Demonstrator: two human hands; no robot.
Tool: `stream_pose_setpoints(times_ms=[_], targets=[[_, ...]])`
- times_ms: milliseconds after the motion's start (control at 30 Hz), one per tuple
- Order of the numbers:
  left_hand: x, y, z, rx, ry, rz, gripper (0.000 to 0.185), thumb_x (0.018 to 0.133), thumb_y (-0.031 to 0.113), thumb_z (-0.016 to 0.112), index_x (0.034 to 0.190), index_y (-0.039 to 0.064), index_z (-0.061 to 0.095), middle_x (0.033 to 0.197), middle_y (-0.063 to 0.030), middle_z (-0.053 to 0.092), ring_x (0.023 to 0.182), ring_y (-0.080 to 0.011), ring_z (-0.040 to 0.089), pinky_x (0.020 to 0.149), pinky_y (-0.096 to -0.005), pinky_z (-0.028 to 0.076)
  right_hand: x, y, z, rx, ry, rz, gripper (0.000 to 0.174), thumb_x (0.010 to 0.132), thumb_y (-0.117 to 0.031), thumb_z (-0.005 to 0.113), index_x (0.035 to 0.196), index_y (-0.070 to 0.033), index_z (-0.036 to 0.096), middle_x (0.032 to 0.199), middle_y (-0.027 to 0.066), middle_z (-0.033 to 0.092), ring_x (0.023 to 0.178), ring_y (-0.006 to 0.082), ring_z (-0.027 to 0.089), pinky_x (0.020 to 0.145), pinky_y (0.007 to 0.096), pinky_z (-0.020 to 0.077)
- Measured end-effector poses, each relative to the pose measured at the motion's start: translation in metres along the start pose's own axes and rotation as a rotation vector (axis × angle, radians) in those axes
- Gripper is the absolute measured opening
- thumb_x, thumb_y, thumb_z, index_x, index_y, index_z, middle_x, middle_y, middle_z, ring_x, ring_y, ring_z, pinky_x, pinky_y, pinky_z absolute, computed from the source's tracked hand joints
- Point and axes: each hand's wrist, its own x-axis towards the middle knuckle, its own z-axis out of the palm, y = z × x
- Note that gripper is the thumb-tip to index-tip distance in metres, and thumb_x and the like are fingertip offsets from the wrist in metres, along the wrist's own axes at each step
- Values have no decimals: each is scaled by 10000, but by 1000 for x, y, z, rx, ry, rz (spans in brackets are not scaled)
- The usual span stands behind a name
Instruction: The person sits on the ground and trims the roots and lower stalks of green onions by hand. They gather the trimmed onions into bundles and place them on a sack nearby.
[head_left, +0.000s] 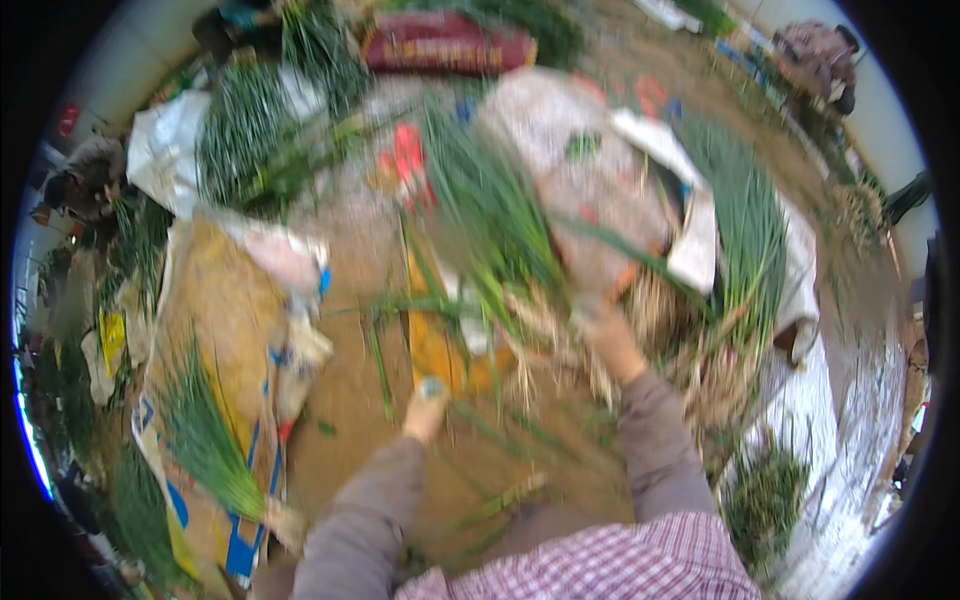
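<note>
My left hand (426, 414) hangs over the brown ground with its fingers curled. Something small and pale shows at its fingertips; blur hides whether it is a held thing or a finger covering. My right hand (613, 341) reaches forward beside the pale roots of a loose heap of green onions (495, 232). Its fingertips also look greyish white, and I cannot tell whether they grip any roots or stalks. The heap's green leaves point away from me. Right of that hand stands another bunch of green onions (742, 225), roots towards me.
A stuffed pale sack (577, 142) lies ahead, a dark red sack (450, 43) beyond it. On the left a yellowish flattened sack (225, 300) bears a small onion bunch (214, 442). Loose leaves litter the ground (352, 360). Other people (86, 176) (814, 60) are farther off.
</note>
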Motion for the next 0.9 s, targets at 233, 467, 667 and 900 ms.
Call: stream_pose_setpoints(times_ms=[233, 467, 667, 900], targets=[[-42, 36, -7, -50, -188, -235, 264, 866, 167, 563, 1074, 3, 564, 838, -34, 610, 683, -127, 589, 625, -253, 457, -33, -26, 9, -183, -371, 59, 272, 849, -292, 560, 909, -30, 602, 828, 171, 630, 772, 329, 599, 698, 400, 467], [-87, 67, -19, 213, -348, -93, 295, 877, 210, 564, 1109, 29, 572, 893, -71, 644, 684, -118, 590, 658, -257, 461, -4, -46, 101, -393, -398, 86, 269, 818, -315, 584, 897, -61, 624, 816, 176, 634, 787, 338, 609, 713, 429, 478], [-80, 74, -6, -296, -80, -102, 315, 880, 204, 561, 1140, 28, 531, 873, -54, 628, 646, -115, 573, 578, -234, 451, -68, -96, 101, -39, -663, -149, 280, 838, -356, 547, 895, -97, 638, 810, 143, 634, 780, 307, 615, 726, 389, 484], [-65, 57, -15, -700, -54, -202, 103, 863, 123, 462, 872, 46, 530, 799, -46, 572, 603, -124, 503, 570, -273, 433, 16, -16, 122, -421, -109, 42, 309, 832, -392, 579, 867, -84, 590, 865, 156, 646, 801, 317, 628, 680, 426, 487]])
